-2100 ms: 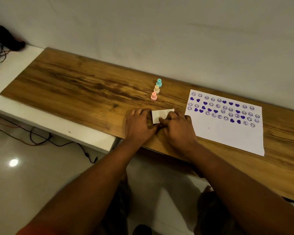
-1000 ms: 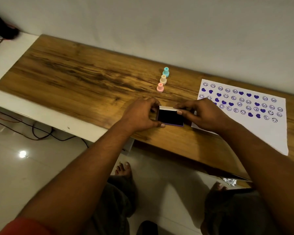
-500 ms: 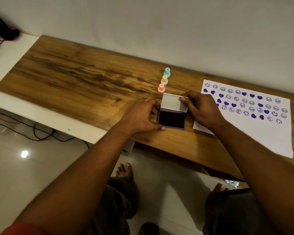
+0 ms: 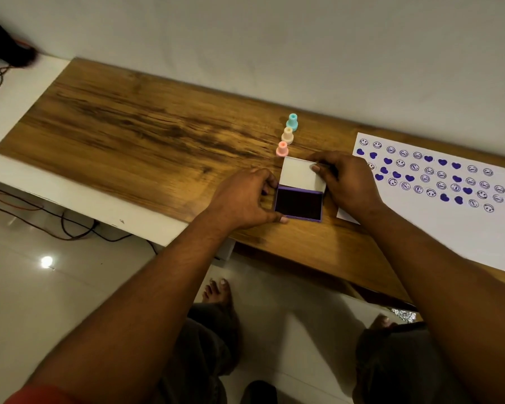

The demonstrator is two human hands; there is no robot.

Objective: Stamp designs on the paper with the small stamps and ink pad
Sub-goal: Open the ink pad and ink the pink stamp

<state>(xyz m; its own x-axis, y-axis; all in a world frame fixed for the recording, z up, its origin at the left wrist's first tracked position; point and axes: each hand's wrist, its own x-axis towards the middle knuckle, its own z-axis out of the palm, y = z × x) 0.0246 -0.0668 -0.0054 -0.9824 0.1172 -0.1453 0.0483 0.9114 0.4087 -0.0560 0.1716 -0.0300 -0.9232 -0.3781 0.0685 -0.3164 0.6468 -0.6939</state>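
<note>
A purple ink pad lies open on the wooden board, its white lid folded back flat. My left hand grips the pad's left side. My right hand holds the lid's right edge with its fingertips. Three small stamps stand in a row just behind the lid: pink, cream and teal. The white paper lies to the right, its upper part covered with purple hearts and smiley prints; my right wrist hides its left corner.
The wooden board rests on a white bench against a pale wall. Dark cables and a black object sit at the far left. My legs and feet show on the tiled floor below.
The ink pad was shut between both hands, then turned and laid flat. My right hand has swung the lid fully back, exposing the dark pad.
</note>
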